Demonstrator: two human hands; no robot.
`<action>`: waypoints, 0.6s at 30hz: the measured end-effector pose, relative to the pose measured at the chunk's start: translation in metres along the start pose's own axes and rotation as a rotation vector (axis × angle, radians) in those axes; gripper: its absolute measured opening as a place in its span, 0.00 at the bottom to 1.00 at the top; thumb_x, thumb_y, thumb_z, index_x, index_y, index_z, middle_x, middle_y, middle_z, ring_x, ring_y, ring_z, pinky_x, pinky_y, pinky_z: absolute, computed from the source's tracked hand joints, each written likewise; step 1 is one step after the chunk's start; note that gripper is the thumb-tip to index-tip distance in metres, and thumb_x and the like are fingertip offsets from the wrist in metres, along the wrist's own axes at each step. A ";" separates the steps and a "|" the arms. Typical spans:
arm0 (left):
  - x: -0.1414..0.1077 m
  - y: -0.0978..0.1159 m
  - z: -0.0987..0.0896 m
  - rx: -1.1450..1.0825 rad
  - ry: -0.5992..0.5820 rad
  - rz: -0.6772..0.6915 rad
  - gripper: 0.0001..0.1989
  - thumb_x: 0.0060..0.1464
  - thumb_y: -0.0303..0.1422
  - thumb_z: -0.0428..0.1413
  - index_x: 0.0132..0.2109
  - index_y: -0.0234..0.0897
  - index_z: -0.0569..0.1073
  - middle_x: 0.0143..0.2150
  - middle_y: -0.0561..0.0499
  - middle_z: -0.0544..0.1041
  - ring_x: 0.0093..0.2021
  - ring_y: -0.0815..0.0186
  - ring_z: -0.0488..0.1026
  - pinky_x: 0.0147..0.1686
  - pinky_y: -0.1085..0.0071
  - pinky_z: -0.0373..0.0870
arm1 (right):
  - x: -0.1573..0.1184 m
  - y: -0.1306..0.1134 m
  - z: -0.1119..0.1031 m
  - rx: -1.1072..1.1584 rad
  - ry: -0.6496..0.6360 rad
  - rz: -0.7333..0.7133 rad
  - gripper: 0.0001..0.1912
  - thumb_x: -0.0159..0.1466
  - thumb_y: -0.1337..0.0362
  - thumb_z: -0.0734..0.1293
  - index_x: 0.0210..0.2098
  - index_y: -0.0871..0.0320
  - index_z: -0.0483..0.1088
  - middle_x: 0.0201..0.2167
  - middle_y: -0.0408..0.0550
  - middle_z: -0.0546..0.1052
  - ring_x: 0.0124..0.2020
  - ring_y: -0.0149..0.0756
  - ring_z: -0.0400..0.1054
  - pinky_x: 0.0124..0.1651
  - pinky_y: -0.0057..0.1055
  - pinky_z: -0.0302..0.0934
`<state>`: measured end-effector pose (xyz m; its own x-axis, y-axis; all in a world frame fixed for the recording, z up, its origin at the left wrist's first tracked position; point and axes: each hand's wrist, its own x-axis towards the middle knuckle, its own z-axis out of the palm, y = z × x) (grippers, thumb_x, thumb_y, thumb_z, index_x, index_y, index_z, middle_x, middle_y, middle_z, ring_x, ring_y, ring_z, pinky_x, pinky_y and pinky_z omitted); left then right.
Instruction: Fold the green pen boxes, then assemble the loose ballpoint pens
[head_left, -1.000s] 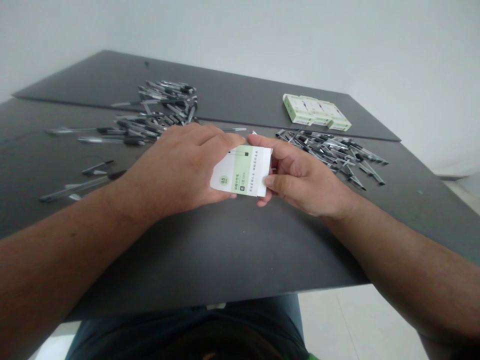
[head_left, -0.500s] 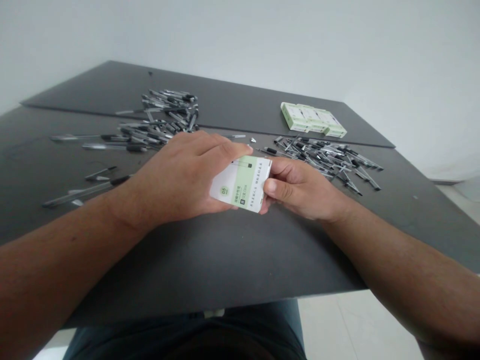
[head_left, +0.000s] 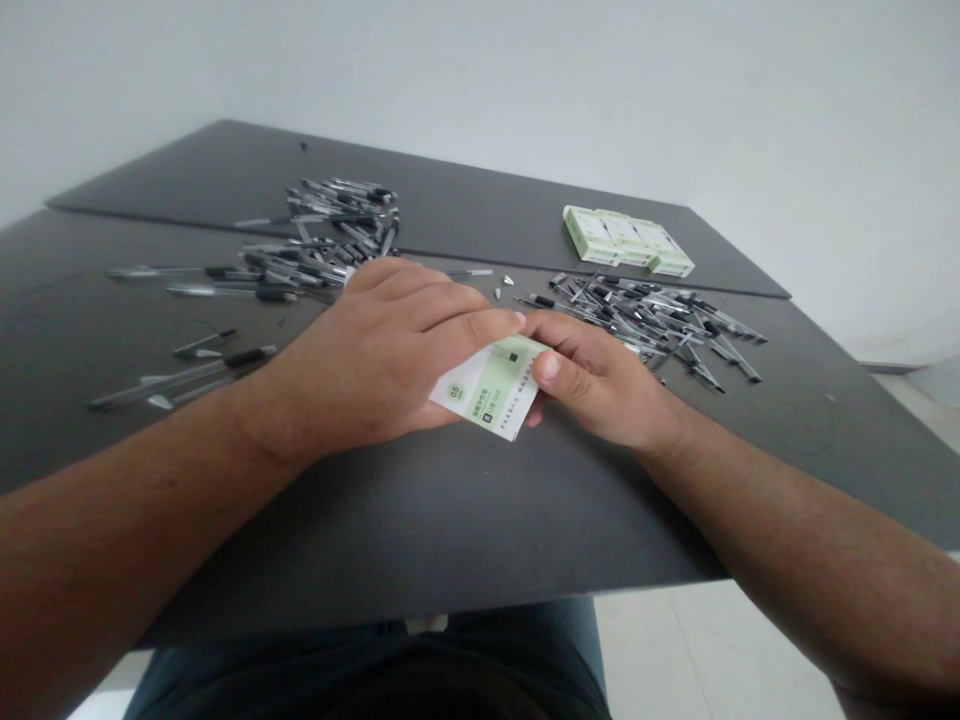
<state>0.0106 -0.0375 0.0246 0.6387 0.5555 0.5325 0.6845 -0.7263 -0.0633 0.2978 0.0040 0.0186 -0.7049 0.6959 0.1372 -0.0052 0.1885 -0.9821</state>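
A small green-and-white pen box (head_left: 491, 390), printed with "0.5" and lines of characters, is held between both hands above the near part of the table. My left hand (head_left: 401, 350) wraps over it from the left, thumb along the top edge, and hides much of the box. At the box's right end, my right hand (head_left: 600, 380) pinches it with the thumb on the printed face and the fingers behind. Whether the box has anything inside cannot be seen.
On the dark grey table (head_left: 450, 530), clear pens with black grips (head_left: 341, 215) lie heaped at back left. More pen parts (head_left: 660, 315) are scattered at right. Several green-and-white boxes (head_left: 628, 240) sit at back right. Loose pens (head_left: 184, 380) lie beside my left forearm.
The box has tilted, its lower right corner dropping slightly. My left thumb has slid right along its top edge, closer to my right hand's fingers. Both hands still hold it.
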 end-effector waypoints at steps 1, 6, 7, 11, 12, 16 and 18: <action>-0.001 0.002 0.000 0.013 0.018 0.006 0.28 0.80 0.42 0.63 0.81 0.49 0.76 0.76 0.47 0.87 0.78 0.44 0.81 0.87 0.38 0.63 | 0.000 -0.003 0.002 -0.044 0.024 0.003 0.35 0.73 0.29 0.83 0.53 0.54 0.82 0.33 0.43 0.85 0.28 0.34 0.79 0.29 0.29 0.76; -0.001 0.003 -0.003 0.099 0.309 -0.132 0.39 0.76 0.41 0.71 0.85 0.42 0.71 0.88 0.32 0.72 0.90 0.31 0.66 0.90 0.26 0.56 | 0.003 -0.008 0.006 0.081 0.297 0.008 0.29 0.70 0.36 0.87 0.46 0.52 0.80 0.30 0.40 0.82 0.25 0.32 0.73 0.24 0.27 0.66; 0.000 0.001 -0.004 0.097 0.391 -0.151 0.39 0.75 0.43 0.72 0.85 0.39 0.73 0.88 0.30 0.72 0.89 0.30 0.67 0.89 0.27 0.60 | 0.005 -0.008 0.006 0.142 0.327 0.014 0.27 0.69 0.38 0.88 0.45 0.52 0.80 0.31 0.41 0.83 0.26 0.32 0.75 0.25 0.27 0.69; 0.002 -0.003 0.001 -0.003 0.379 -0.228 0.40 0.76 0.48 0.68 0.87 0.46 0.70 0.79 0.35 0.79 0.80 0.35 0.75 0.85 0.30 0.67 | 0.007 -0.008 0.005 0.314 0.326 0.093 0.24 0.66 0.49 0.89 0.50 0.54 0.81 0.39 0.45 0.89 0.35 0.35 0.84 0.39 0.32 0.84; 0.002 -0.002 0.004 -0.048 0.350 -0.203 0.40 0.77 0.48 0.67 0.88 0.47 0.69 0.77 0.36 0.81 0.77 0.36 0.78 0.83 0.32 0.71 | 0.007 -0.008 0.006 0.344 0.318 0.103 0.25 0.66 0.51 0.89 0.52 0.54 0.81 0.41 0.45 0.91 0.37 0.36 0.86 0.42 0.33 0.86; 0.002 0.005 0.013 -0.237 0.218 -0.109 0.35 0.79 0.44 0.64 0.85 0.45 0.72 0.77 0.39 0.84 0.74 0.43 0.82 0.77 0.43 0.81 | 0.004 -0.007 0.008 0.378 0.247 0.096 0.30 0.68 0.51 0.91 0.60 0.50 0.77 0.46 0.43 0.92 0.39 0.35 0.90 0.44 0.30 0.88; 0.004 0.009 0.012 -0.285 0.168 -0.124 0.31 0.79 0.42 0.63 0.83 0.44 0.75 0.75 0.39 0.86 0.74 0.44 0.84 0.76 0.46 0.83 | 0.003 -0.005 0.009 0.363 0.188 0.096 0.33 0.68 0.50 0.91 0.62 0.50 0.77 0.45 0.42 0.92 0.38 0.34 0.90 0.43 0.28 0.87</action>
<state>0.0232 -0.0367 0.0156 0.4741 0.5892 0.6543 0.6123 -0.7546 0.2358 0.2892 -0.0009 0.0231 -0.5731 0.8189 0.0309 -0.2188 -0.1165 -0.9688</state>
